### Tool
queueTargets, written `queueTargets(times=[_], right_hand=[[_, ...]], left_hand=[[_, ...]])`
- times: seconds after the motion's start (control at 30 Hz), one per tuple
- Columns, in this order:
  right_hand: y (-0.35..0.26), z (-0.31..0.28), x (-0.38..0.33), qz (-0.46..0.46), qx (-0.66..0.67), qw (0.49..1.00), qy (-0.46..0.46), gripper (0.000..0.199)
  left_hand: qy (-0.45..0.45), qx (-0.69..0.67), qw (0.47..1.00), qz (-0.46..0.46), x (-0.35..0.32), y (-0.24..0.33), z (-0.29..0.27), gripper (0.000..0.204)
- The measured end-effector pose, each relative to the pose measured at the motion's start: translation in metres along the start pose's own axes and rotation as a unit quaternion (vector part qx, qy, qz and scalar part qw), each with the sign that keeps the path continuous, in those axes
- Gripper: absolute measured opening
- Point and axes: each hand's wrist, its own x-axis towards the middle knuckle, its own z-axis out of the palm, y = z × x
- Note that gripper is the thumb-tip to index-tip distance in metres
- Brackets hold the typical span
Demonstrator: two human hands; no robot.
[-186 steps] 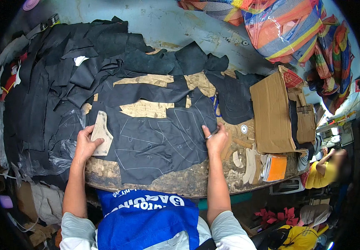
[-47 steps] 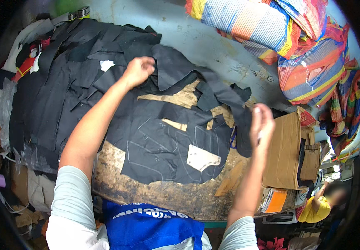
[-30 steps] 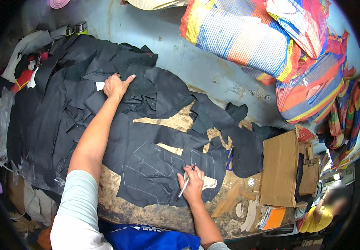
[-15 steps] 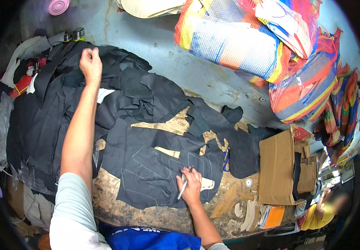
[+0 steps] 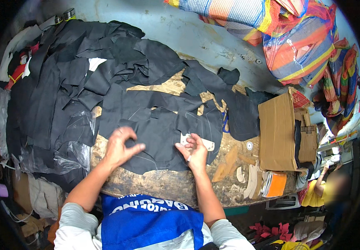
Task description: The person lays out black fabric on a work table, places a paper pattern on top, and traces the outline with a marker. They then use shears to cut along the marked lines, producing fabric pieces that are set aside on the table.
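- Two forearms (image 5: 90,185) slant inward over the table's (image 5: 167,183) front edge.
- Left hand (image 5: 121,148): above the table's front middle, thumb and fingers spread, nothing visible between them.
- Right hand (image 5: 195,153): farther right over the table, fingers curled, thumb apart; whether it grips anything cannot be told.
- Black sheet (image 5: 158,137): on the table's front middle, between the hands.
- White card (image 5: 207,143): also on the table, partly behind the right fingers.

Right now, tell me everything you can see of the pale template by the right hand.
The pale template is a cream-white, thin-looking flat piece, perhaps stiff card. It lies flat on the black sheet marked with light lines, toward that sheet's right side. The right hand hides its middle, so its full outline cannot be seen; parts show to either side of the fingers. Whether the hand touches it cannot be told.
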Motion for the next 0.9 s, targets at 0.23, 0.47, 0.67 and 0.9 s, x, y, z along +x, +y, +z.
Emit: queueTargets(times=[0.23,0.47,0.67,0.9], right_hand=[[-0.032,0.042,0.0,-0.108,-0.227,0.967,-0.05,0.04],[-0.065,0.003,-0.019,-0.184,0.124,0.973,-0.06,0.037],[-0.072,-0.021,-0.046,-0.13,0.185,0.956,-0.187,0.045],[-0.035,-0.023,-0.083,-0.075,0.139,0.954,-0.256,0.044]], left_hand=[[0.137,0.125,0.98,-0.065,0.026,-0.001,0.023,0.03],[0.047,-0.557,0.829,-0.017,-0.013,0.018,-0.001,0.042],[-0.185,-0.663,0.714,-0.13,-0.045,0.029,-0.015,0.078],[-0.14,-0.418,0.887,-0.139,-0.073,0.024,0.011,0.041]])
